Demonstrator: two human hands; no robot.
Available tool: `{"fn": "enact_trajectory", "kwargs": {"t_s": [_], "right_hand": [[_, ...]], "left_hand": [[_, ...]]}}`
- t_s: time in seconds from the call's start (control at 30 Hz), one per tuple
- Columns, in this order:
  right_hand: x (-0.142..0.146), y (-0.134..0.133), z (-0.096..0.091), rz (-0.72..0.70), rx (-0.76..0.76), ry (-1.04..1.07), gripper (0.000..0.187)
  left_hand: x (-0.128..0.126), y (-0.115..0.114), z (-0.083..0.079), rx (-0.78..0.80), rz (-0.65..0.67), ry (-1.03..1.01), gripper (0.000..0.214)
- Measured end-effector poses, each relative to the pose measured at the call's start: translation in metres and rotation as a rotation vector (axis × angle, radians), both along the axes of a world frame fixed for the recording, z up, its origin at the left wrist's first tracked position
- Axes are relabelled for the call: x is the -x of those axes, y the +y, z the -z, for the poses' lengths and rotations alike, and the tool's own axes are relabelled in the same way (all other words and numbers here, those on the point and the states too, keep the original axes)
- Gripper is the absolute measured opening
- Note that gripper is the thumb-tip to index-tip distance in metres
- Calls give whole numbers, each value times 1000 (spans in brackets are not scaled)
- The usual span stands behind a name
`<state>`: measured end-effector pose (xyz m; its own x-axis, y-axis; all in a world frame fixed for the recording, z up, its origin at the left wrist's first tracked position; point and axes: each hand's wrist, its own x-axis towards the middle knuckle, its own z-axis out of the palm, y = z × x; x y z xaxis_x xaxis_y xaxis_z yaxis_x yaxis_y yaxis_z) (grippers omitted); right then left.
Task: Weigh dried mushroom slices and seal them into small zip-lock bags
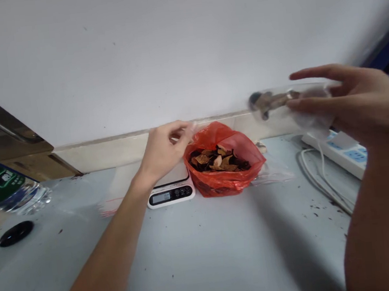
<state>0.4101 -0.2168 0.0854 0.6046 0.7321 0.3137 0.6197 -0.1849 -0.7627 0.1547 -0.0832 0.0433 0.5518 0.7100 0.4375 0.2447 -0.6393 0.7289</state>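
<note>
My right hand (pixel 352 96) is raised at the right, gripping a small clear plastic bag (pixel 309 94) between thumb and fingers. Dried brown pieces (pixel 269 103) show inside it, blurred by motion. Over a white kitchen scale (pixel 189 193) hovers my left hand (pixel 167 146), its fingers curled together in a pinch; what they hold, if anything, is too blurred to make out. The scale's display appears to read 0.0. Beside it, just right of my left fingertips, stands an open red plastic bag (pixel 213 187) with dried brown leaf-like pieces (pixel 222 159) in it.
Flat clear bags (pixel 112 205) lie left of the scale, and more clear plastic (pixel 274 174) lies right of the red bag. A power strip (pixel 346 155) with a white cable (pixel 318 183) is at the right. At the left are a bottle (pixel 7 183) and a black oval object (pixel 16 233).
</note>
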Motion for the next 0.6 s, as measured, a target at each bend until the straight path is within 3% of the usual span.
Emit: {"fn": "enact_trajectory", "kwargs": {"t_s": [0.03, 0.1, 0.2, 0.3, 0.37, 0.47, 0.6], "right_hand": [[13, 3, -6, -22, 7, 134, 50], [36, 10, -13, -233, 36, 216, 59], [56, 22, -11, -611, 31, 140, 59], [63, 34, -1, -805, 28, 21, 60], [66, 40, 6, -801, 46, -33, 63], [68, 47, 12, -660, 112, -39, 66], [66, 53, 19, -543, 248, 221, 41]], "left_hand": [[0, 0, -1, 96, -5, -39, 43], [1, 0, -4, 311, 6, -113, 54], [5, -1, -9, 546, 95, -137, 61], [10, 0, -12, 602, 136, -51, 60], [14, 2, -12, 597, 119, -37, 55], [21, 10, -12, 579, 67, -146, 40], [33, 18, -14, 540, -7, -323, 30]]}}
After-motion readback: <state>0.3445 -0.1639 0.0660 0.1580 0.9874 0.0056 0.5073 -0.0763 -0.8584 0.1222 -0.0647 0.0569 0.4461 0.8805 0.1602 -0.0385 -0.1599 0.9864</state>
